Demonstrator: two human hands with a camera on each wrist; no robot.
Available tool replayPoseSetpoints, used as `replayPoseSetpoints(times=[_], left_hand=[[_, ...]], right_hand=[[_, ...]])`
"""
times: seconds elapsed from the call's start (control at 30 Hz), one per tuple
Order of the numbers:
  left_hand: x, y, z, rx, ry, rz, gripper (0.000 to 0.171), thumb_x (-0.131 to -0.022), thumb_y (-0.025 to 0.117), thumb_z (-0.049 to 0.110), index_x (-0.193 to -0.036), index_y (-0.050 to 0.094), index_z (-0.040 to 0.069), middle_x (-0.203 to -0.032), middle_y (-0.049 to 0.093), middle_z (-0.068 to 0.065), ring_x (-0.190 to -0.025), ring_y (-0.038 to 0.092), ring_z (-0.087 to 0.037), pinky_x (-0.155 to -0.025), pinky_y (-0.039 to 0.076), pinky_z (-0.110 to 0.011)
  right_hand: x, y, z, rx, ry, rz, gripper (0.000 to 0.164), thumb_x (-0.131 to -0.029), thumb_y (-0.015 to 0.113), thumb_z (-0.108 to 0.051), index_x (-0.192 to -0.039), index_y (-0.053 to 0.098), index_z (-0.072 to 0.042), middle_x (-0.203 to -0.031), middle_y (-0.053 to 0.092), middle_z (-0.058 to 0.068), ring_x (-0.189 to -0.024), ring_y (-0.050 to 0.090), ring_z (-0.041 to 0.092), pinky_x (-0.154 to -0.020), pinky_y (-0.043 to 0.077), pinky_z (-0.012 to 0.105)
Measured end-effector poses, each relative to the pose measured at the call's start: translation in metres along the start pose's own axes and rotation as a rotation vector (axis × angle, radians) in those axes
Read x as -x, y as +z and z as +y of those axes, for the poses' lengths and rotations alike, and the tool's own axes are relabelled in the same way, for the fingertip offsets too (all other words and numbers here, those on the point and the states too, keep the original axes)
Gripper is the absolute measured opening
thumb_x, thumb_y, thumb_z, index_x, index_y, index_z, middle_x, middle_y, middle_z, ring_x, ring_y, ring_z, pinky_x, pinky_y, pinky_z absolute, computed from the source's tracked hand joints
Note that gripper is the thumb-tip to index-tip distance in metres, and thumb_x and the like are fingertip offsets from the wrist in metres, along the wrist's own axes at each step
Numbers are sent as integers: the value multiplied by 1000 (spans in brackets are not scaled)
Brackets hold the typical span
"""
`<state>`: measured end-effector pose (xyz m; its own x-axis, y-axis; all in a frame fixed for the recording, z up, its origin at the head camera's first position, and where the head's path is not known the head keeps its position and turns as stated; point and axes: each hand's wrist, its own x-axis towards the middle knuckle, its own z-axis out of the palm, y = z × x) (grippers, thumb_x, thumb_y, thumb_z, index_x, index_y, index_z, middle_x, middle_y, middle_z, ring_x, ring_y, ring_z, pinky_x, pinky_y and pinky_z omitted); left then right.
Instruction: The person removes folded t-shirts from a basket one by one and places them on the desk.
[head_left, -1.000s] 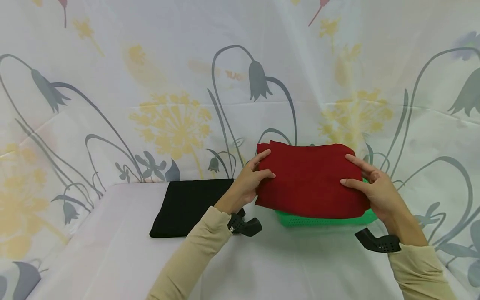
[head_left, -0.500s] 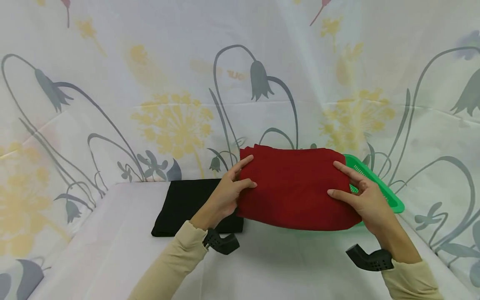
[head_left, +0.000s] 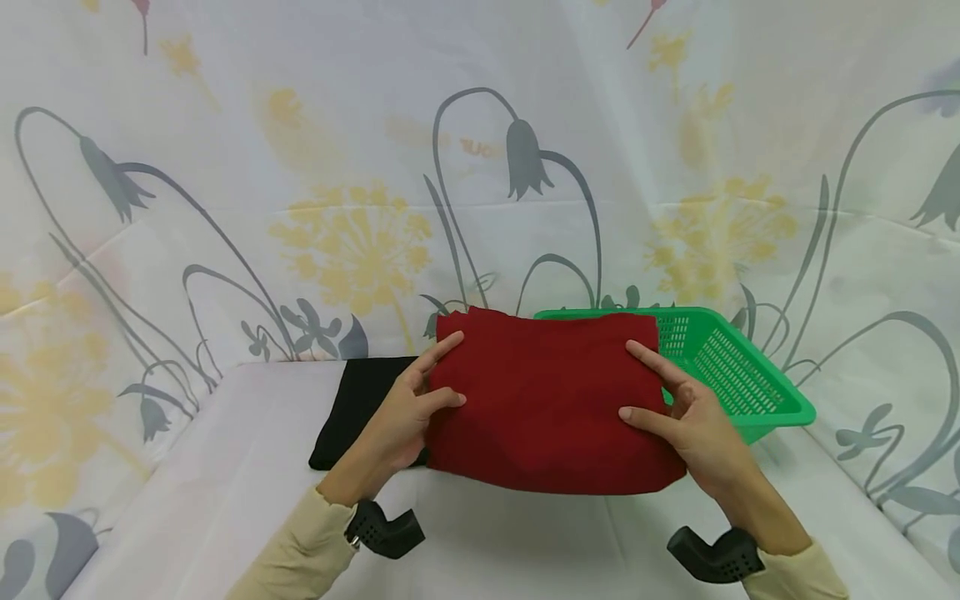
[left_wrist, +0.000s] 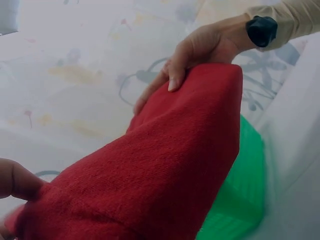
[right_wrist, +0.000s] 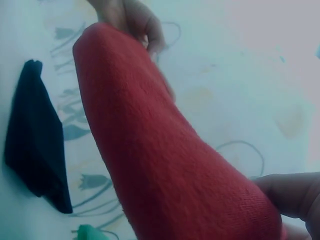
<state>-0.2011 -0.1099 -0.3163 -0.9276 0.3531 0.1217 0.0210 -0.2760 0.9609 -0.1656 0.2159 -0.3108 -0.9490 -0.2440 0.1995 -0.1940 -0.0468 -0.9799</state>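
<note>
A folded red cloth [head_left: 551, 400] is held up above the table between my two hands. My left hand [head_left: 401, 412] grips its left edge, thumb in front and the other fingers mostly behind. At the opposite edge my right hand [head_left: 701, 425] pinches it the same way. In the left wrist view the red cloth [left_wrist: 145, 160] stretches away to the right hand [left_wrist: 202, 50]. Seen from the right wrist, the cloth [right_wrist: 150, 135] is a thick folded band with a rounded lower fold.
Behind the cloth to the right stands a green plastic basket [head_left: 738, 371] with perforated walls, partly hidden. A folded black cloth [head_left: 356, 408] lies on the white table [head_left: 225, 467] at left, partly covered by my left arm. A flower-print curtain [head_left: 360, 142] hangs behind.
Both hands have brought the red cloth left and closer to me, from over the green basket. More of the basket now shows, while less of the black cloth is visible.
</note>
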Motion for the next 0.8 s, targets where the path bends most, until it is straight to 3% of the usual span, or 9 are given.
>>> replayPoseSetpoints(times=[0.43,0.67,0.8], left_hand=[[45,-26,-7,-45,6,49,74,-86,54,-9,-151,33,20,-145,33,-13,-128,33,-34,-91,45,-46],[69,-44,-13,-69,-41,116,73,-86,54,-9,-150,35,22,-144,34,-13,-126,36,-33,-93,43,-46],[80,-53,-17,-65,-66,140,73,-87,54,-9,-150,35,23,-143,35,-12,-126,37,-33,-93,42,-47]], right_hand=[[-2,26,24,-5,9,-92,75,-90,64,3,-153,30,-17,-145,33,11,-112,58,26,-79,54,46],[1,47,41,-12,116,-149,78,-87,70,-2,-153,31,-16,-138,42,20,-111,58,31,-82,53,47],[2,60,50,-22,138,-162,80,-86,72,-3,-153,31,-14,-139,40,22,-111,58,32,-82,53,45]])
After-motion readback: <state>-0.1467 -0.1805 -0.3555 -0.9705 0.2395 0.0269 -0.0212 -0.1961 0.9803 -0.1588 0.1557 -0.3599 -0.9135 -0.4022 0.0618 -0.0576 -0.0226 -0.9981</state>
